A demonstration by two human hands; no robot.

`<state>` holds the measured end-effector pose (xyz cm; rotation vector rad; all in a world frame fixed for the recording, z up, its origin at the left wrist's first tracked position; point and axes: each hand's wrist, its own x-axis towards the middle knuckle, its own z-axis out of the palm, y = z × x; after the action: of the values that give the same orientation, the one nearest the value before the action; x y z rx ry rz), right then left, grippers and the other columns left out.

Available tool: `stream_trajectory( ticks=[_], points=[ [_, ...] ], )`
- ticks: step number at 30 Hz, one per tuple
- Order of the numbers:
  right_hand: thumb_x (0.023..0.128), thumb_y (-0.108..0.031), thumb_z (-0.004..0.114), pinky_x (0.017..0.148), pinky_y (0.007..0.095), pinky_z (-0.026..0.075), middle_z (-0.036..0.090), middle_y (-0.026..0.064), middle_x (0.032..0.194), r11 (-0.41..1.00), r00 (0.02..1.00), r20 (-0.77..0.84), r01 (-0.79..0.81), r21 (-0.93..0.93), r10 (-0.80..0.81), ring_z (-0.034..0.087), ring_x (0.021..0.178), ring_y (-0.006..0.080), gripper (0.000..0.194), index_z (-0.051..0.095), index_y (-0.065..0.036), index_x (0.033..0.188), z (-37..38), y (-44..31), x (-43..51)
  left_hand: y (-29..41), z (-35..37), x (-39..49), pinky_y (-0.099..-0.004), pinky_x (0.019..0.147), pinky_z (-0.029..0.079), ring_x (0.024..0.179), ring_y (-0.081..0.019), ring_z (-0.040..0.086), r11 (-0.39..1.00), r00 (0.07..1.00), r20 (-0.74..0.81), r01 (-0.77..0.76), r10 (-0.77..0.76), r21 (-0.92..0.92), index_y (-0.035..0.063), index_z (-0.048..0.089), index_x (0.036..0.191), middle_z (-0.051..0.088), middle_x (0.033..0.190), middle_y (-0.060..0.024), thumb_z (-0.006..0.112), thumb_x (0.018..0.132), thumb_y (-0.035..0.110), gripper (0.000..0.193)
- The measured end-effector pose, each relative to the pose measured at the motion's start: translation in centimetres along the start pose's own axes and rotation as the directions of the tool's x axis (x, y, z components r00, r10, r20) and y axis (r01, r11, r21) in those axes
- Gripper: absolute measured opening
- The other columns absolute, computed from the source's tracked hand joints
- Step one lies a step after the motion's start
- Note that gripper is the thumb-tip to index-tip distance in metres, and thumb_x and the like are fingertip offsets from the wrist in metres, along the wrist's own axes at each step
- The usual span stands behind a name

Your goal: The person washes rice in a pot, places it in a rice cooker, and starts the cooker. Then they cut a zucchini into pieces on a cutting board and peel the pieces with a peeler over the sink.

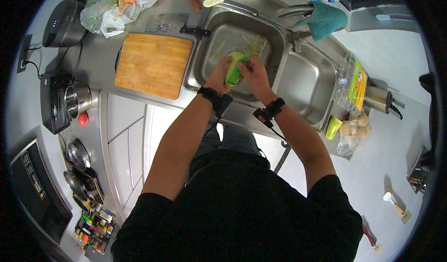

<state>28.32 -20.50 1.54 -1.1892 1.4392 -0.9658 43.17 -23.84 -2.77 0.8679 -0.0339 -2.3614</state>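
Over the left basin of a stainless steel double sink, my left hand grips a pale green vegetable. A bright green peeler is in my right hand, lying against the vegetable's near side. My fingers cover part of both, and the peeler's blade cannot be made out. Thin green peel strips are scattered on the basin floor beneath, with another strip to the left.
Left of the sink lies a wooden cutting board; behind it is a cleaver, its black handle overhanging the basin rim. A faucet stands between the basins. Bagged potatoes and a light green vegetable rest at right.
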Motion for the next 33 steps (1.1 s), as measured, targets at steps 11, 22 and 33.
stream_trajectory(
  ticks=[11,22,33],
  points=[
    [0.097,-0.026,0.062,0.067,0.0376,0.048,0.066,0.0108,0.083,0.955,0.912,-0.405,-0.058,-0.291,-0.068,0.058,0.071,0.0208,0.028,0.062,0.001,0.103,-5.1,5.7,7.3,0.4,0.4,-2.6,-0.0315,0.052,0.055,0.073,-0.0237,0.065,0.99,0.984,0.117,0.132,-0.136,0.038,0.005,0.057,0.123,0.066,0.101,-0.0158,0.051,0.1,0.044,0.045],
    [0.093,-0.025,0.068,0.069,0.0366,0.051,0.07,0.0149,0.09,0.973,0.985,-0.161,-0.101,-0.206,0.068,0.065,0.074,0.0226,0.032,0.061,0.0,0.111,-1.3,2.4,2.3,0.4,-1.2,-0.6,-0.0301,0.057,0.057,0.083,-0.0209,0.066,0.988,0.993,-0.057,-0.092,0.1,0.127,0.0197,0.053,0.128,0.066,0.105,-0.0056,0.048,0.103,0.042,0.034],
    [0.095,-0.022,0.065,0.064,0.0391,0.049,0.065,0.0146,0.084,0.975,0.942,-0.297,0.102,-0.195,-0.158,0.06,0.07,0.0245,0.024,0.058,0.001,0.099,-2.2,4.4,5.9,0.7,-0.9,-1.5,-0.0264,0.045,0.048,0.073,-0.0238,0.063,0.99,0.99,0.055,0.126,-0.13,0.063,0.0231,0.05,0.132,0.066,0.105,-0.0101,0.047,0.102,0.042,0.036]
  ],
)
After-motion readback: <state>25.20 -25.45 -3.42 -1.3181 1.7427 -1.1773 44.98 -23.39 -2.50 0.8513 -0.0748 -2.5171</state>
